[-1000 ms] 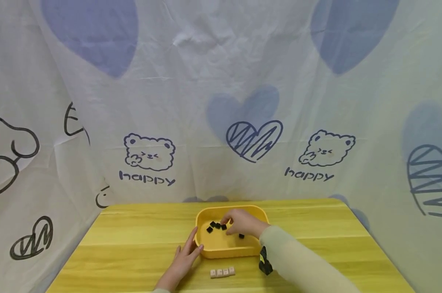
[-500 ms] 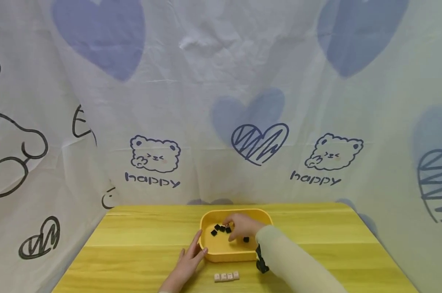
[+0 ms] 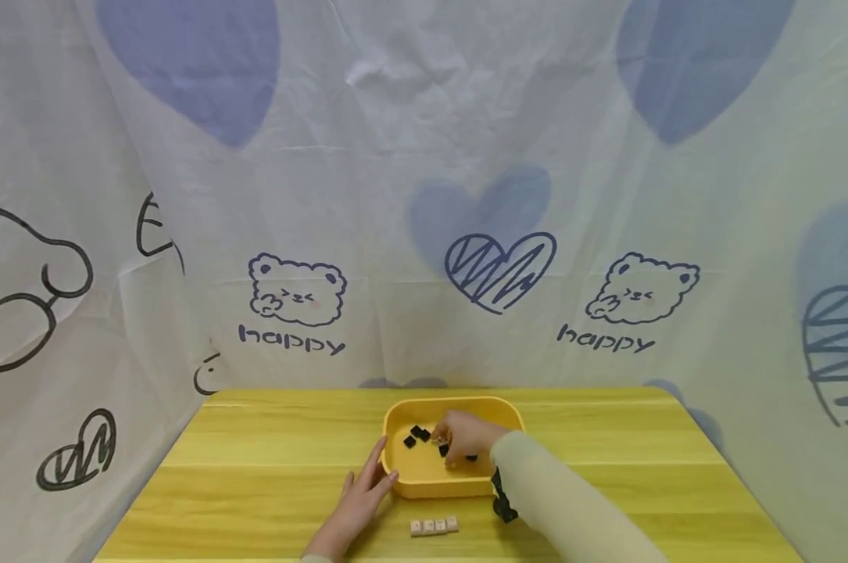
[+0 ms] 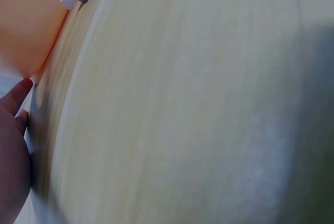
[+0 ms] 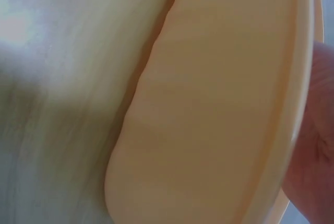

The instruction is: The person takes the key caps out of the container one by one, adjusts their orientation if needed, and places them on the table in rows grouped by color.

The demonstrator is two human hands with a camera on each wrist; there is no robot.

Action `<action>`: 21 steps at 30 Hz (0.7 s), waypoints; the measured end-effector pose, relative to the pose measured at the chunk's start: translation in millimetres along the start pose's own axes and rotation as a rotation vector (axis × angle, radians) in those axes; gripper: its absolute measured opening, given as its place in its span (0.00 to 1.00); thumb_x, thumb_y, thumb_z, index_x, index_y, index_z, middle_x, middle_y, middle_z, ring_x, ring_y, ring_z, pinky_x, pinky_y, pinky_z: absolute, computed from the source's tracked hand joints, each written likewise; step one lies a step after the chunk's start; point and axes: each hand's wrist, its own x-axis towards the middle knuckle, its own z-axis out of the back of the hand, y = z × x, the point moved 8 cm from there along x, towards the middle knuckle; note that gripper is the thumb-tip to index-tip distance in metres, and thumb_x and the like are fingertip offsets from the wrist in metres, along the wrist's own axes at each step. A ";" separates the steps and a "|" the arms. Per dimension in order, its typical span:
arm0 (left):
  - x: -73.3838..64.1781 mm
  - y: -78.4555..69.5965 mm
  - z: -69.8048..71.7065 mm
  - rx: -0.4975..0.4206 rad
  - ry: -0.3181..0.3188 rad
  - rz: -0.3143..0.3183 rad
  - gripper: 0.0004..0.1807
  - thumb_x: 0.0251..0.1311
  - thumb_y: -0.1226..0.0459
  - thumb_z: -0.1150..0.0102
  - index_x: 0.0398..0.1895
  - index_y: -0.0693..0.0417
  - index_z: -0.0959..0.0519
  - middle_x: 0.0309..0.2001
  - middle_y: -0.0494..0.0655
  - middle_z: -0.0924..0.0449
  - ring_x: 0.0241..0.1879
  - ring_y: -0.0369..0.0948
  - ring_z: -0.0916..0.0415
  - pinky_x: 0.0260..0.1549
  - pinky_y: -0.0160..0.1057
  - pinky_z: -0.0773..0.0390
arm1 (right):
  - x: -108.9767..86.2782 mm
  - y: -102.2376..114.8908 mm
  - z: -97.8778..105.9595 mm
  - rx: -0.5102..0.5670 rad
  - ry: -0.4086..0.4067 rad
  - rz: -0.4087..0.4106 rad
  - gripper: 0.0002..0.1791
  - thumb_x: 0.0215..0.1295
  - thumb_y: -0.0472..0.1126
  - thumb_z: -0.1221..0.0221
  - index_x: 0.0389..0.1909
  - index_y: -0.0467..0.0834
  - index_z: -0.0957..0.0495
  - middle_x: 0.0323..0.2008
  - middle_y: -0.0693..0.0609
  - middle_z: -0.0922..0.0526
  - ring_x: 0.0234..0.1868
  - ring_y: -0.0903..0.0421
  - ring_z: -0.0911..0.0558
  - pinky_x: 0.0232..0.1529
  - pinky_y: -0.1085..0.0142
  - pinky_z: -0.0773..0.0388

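Observation:
A yellow tray (image 3: 445, 490) with rounded corners stands on the table. My left hand (image 3: 356, 504) touches its left front corner with thumb and index finger fairly straight. In the left wrist view, fingertips (image 4: 23, 85) touch the tray wall (image 4: 31, 20). My right hand (image 3: 469, 434) reaches inside and pinches a small black square piece (image 3: 444, 451); a pale bit shows beside its fingertips. Several more black square pieces (image 3: 416, 432) lie left of that hand, and another (image 3: 471, 457) lies partly beneath it. The right wrist view shows the hand (image 5: 318, 130) behind the tray's wall (image 5: 209, 98).
A short row of pale keycap-like cubes (image 3: 434, 527) with dark marks sits on the table in front of the tray. The wood-grain yellow table (image 3: 269, 477) reaches back to a printed cloth (image 3: 409, 328). A black device (image 3: 502, 500) is strapped at the right wrist.
Inside the tray, my right hand has drawn one black piece away from the others, toward the right and nearer to me. My left hand stays at the tray's corner. The head view has shifted slightly.

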 end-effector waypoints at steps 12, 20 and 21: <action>2.0 7.0 0.0 -0.016 0.010 0.023 0.37 0.73 0.52 0.51 0.79 0.47 0.54 0.66 0.68 0.36 0.68 0.62 0.42 0.64 0.66 0.79 | -14.0 -1.2 0.7 0.046 0.006 -0.036 0.20 0.47 0.27 0.28 0.44 0.39 0.15 0.43 0.51 0.16 0.36 0.61 0.21 0.34 0.68 0.20; 1.8 5.0 -1.3 -0.019 -0.008 0.009 0.37 0.72 0.53 0.51 0.78 0.49 0.53 0.65 0.68 0.35 0.68 0.64 0.43 0.65 0.66 0.78 | -25.4 -0.5 11.7 0.061 -0.046 0.009 0.14 0.54 0.25 0.34 0.42 0.39 0.15 0.39 0.52 0.17 0.36 0.59 0.20 0.35 0.67 0.19; 1.8 4.9 -1.5 -0.018 -0.010 0.009 0.37 0.72 0.53 0.51 0.78 0.49 0.53 0.65 0.68 0.35 0.68 0.64 0.43 0.65 0.66 0.78 | -27.2 0.1 13.1 0.065 -0.054 0.020 0.12 0.56 0.26 0.35 0.41 0.39 0.15 0.38 0.52 0.17 0.35 0.59 0.20 0.35 0.67 0.19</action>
